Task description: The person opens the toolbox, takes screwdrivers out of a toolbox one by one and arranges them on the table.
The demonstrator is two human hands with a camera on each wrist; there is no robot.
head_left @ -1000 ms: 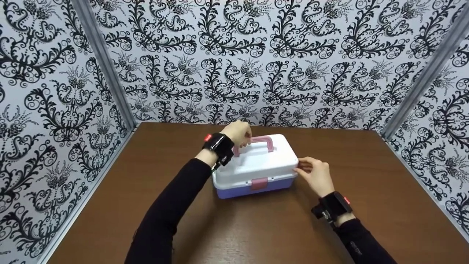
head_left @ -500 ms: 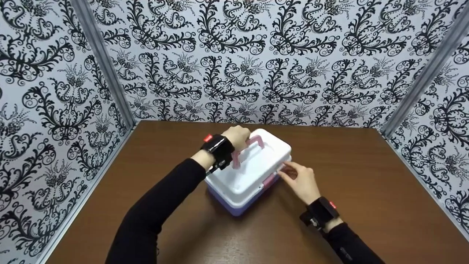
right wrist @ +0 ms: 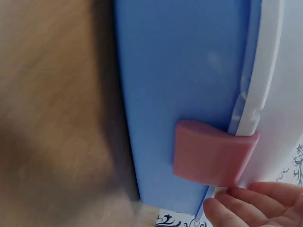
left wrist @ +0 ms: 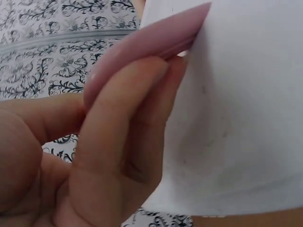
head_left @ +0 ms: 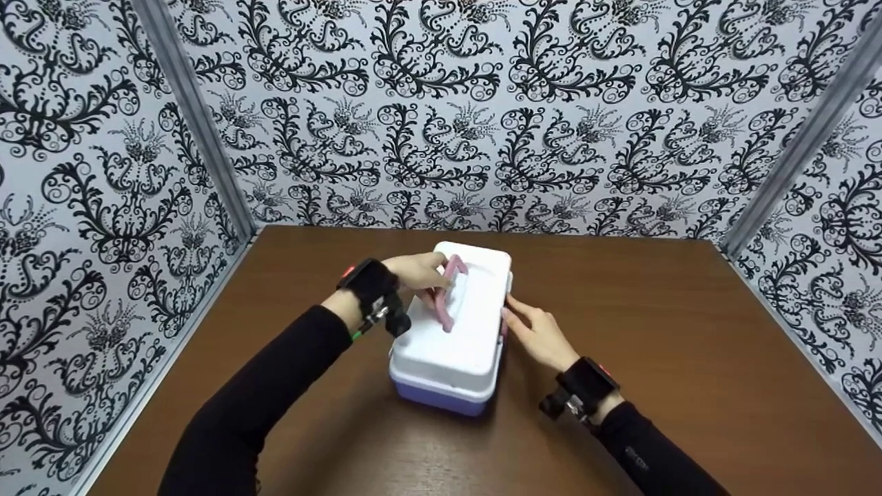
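Note:
A storage box with a white lid (head_left: 475,337) and a purple-blue base (head_left: 441,397) stands on the table, its long side running away from me. My left hand (head_left: 417,272) pinches the pink carry handle (head_left: 444,306), which sticks up from the lid. In the left wrist view thumb and fingers lie on both sides of that handle (left wrist: 137,47). My right hand (head_left: 541,337) touches the box's right side with fairly straight fingers. The right wrist view shows its fingertips right by the pink latch (right wrist: 213,156), which lies over the seam of lid and base.
The brown wooden table (head_left: 661,331) extends around the box. Patterned black-and-white walls (head_left: 448,138) enclose it at the back and sides, with grey posts (head_left: 207,124) at the corners. Black sleeves and wrist cameras (head_left: 582,393) are on both arms.
The box has turned clockwise on the table, its latch side swinging from facing me to facing right. Both hands moved with it, the left on the handle, the right along the side.

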